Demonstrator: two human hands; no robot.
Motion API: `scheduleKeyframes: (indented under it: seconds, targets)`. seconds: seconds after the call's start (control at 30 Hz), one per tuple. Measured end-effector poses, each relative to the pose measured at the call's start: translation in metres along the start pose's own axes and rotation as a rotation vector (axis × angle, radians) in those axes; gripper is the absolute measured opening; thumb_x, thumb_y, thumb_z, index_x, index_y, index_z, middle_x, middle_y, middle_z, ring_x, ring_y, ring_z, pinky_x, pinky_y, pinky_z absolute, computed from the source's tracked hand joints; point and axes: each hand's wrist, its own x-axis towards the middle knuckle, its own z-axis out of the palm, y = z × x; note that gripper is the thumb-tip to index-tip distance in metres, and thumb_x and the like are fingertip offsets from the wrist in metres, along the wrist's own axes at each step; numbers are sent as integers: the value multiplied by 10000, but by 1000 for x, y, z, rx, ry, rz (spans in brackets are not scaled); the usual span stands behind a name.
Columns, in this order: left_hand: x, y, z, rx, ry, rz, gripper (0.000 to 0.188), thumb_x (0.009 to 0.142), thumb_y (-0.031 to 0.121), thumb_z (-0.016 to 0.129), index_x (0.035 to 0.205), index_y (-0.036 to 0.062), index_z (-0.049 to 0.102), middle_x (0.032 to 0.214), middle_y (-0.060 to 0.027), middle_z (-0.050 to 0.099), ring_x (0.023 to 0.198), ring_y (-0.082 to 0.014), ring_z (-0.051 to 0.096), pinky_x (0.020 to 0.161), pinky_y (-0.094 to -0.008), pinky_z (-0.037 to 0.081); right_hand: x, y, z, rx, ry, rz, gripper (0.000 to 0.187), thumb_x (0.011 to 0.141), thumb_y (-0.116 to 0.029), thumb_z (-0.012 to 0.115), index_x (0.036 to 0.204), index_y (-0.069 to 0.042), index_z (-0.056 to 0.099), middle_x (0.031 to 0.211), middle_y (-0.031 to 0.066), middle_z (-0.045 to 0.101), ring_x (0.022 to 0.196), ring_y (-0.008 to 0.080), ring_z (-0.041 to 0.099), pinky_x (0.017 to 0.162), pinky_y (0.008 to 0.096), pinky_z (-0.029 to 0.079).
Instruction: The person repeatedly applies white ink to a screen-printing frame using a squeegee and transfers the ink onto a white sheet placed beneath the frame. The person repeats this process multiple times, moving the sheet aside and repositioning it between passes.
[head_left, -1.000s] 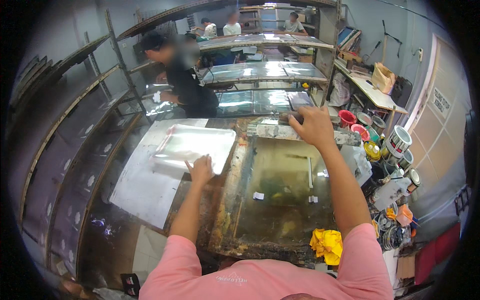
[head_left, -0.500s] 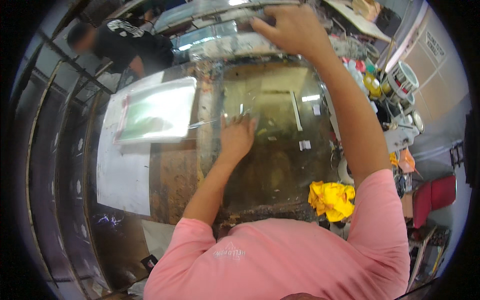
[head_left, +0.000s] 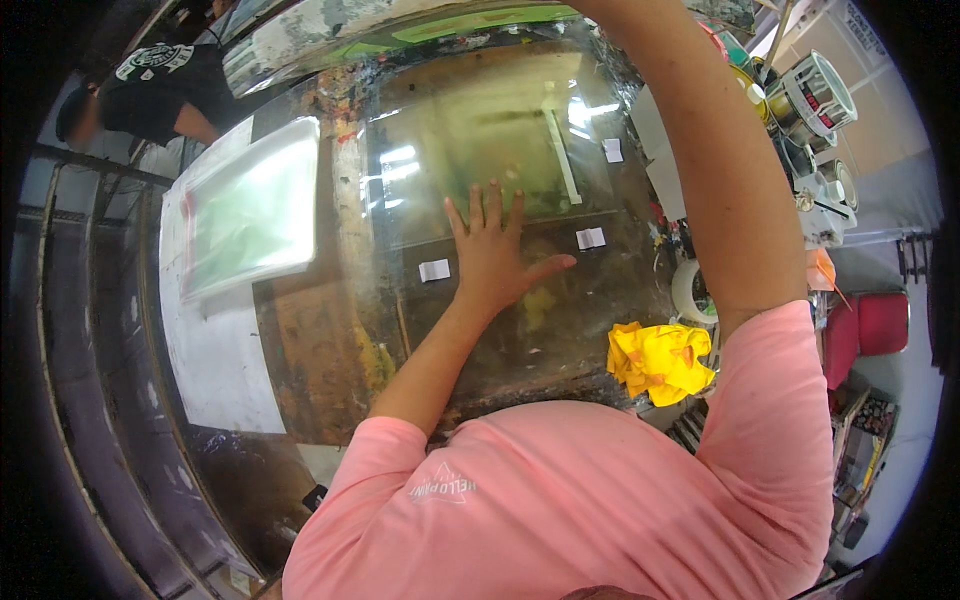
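My left hand [head_left: 492,255] lies flat with fingers spread on a clear plastic sheet [head_left: 420,225] over the dark worktop [head_left: 480,340]. The hand holds nothing. Small white paper tabs [head_left: 591,239] sit on both sides of it, and a thin white strip [head_left: 562,155] lies beyond its fingers. My right arm [head_left: 700,130] stretches forward past the upper edge of the picture, so the right hand is hidden. Across the far side, near where that arm leaves the picture, runs a long bar with a light green edge [head_left: 440,32].
To the left, a stack of clear plastic sheets [head_left: 250,205] rests on white paper [head_left: 225,370]. A crumpled yellow cloth [head_left: 660,362] lies at the near right, beside a tape roll [head_left: 692,290]. Cans [head_left: 810,100] crowd the right side. Another person [head_left: 150,95] bends at the far left.
My left hand has shifted from the sheet's left part and spread flat on it. My right hand has gone out of view at the top. The light green edge has appeared; the view has turned.
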Motion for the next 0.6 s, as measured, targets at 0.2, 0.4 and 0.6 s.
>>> scheduleKeyframes:
  seconds: [0.2, 0.4, 0.6]
  targets:
    - [-13, 18, 0, 11, 2, -15, 1239, 804, 964, 492, 1596, 11, 480, 1691, -289, 333, 1586, -481, 270, 1217, -792, -18, -10, -6, -8, 36, 52, -31, 608, 921, -511, 569, 864, 59, 771, 881, 295, 748, 893, 465, 737, 887, 527, 579]
    - [-15, 18, -4, -12, 71, 17, 1195, 813, 932, 535, 1531, -24, 544, 1600, -294, 448, 1531, -480, 356, 1232, -775, 15, -14, -8, -10, 33, 60, -19, 610, 918, -523, 573, 898, 54, 770, 945, 309, 748, 952, 460, 731, 916, 531, 566]
    - [-15, 17, 1, -16, 61, 33, 1162, 805, 912, 585, 1517, -5, 565, 1603, -263, 463, 1514, -457, 392, 1254, -748, 36, 0, -6, -4, 29, -45, 41, 602, 900, -522, 569, 860, 45, 769, 893, 296, 744, 905, 457, 732, 881, 538, 566]
